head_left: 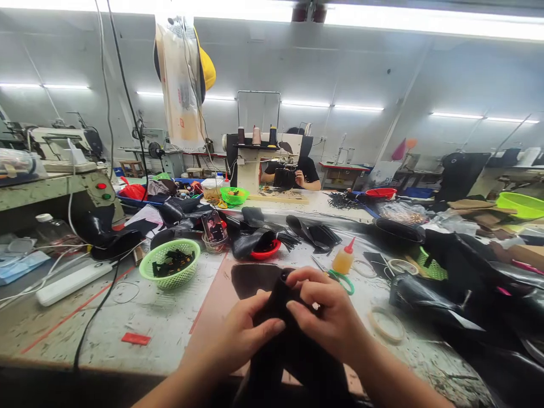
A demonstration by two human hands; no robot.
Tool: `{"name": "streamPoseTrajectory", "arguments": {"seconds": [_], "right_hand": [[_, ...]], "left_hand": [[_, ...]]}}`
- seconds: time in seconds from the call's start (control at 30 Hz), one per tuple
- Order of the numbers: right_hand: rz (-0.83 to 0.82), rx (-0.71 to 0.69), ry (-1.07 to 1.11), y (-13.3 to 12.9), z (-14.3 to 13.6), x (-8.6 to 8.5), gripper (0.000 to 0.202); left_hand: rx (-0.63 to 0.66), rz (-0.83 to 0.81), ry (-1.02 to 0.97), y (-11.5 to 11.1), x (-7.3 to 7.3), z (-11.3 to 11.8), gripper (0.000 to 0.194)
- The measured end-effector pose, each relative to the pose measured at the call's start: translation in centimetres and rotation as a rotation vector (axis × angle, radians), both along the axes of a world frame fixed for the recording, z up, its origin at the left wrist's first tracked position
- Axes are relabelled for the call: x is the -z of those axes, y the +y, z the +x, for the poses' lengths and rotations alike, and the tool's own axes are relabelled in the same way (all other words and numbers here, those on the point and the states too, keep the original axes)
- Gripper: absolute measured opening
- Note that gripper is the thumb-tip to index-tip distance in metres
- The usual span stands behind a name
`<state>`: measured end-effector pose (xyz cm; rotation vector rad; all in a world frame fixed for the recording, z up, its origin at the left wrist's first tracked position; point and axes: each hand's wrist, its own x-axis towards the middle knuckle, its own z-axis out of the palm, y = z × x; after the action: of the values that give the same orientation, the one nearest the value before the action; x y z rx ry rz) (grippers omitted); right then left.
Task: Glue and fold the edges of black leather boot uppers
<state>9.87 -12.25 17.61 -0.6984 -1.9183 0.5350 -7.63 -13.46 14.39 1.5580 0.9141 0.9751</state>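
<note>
Both hands are closed on a black, soft piece of material (293,351), held up above the front edge of the table; its exact kind cannot be made out. My left hand (250,328) grips its left side, with the thumb pressed on the front. At the upper right, my right hand (323,311) pinches the top edge, where the material curls over. The lower part hangs down in two dark strips. Just behind it, a flat dark panel (255,279) lies on the table. Green-handled scissors (343,281) and a glue bottle (343,258) lie beyond my right hand.
A pale green basket (170,265) of small black parts stands left, near a white power strip (74,281). Black leather pieces (429,300) heap up at right beside tape rolls (386,325). A phone (215,228) leans behind. Across the table, a person works at a sewing machine (250,164).
</note>
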Motion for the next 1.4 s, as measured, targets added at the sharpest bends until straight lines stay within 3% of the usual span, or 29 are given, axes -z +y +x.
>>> {"name": "streamPoseTrajectory", "arguments": {"seconds": [0.1, 0.17, 0.33, 0.67, 0.93, 1.2, 1.4], "right_hand": [[0.042, 0.001, 0.024, -0.1, -0.5, 0.9, 0.028], [0.054, -0.024, 0.03, -0.2, -0.8, 1.1, 0.027], [0.06, -0.034, 0.091, -0.5, -1.0, 1.2, 0.026], [0.102, 0.054, 0.088, -1.0, -1.8, 1.6, 0.024], [0.102, 0.062, 0.1, -0.7, -1.9, 1.2, 0.025], [0.108, 0.166, 0.1, -0.3, -1.6, 1.2, 0.028], [0.091, 0.166, 0.048, -0.1, -1.2, 0.8, 0.028]], "left_hand": [[-0.098, -0.014, -0.171, 0.2, -0.1, -0.1, 0.042], [-0.133, -0.007, -0.165, 0.5, -0.5, -0.1, 0.037], [-0.042, -0.054, -0.155, 0.8, -1.1, 0.2, 0.032], [-0.171, -0.088, -0.216, 0.8, -1.2, 0.6, 0.03], [-0.262, -0.049, -0.234, 0.3, -1.0, 1.3, 0.029], [-0.311, -0.183, -0.497, -0.1, -0.3, 1.8, 0.021], [-0.346, -0.229, -0.494, -0.2, -0.6, 2.4, 0.022]]}}
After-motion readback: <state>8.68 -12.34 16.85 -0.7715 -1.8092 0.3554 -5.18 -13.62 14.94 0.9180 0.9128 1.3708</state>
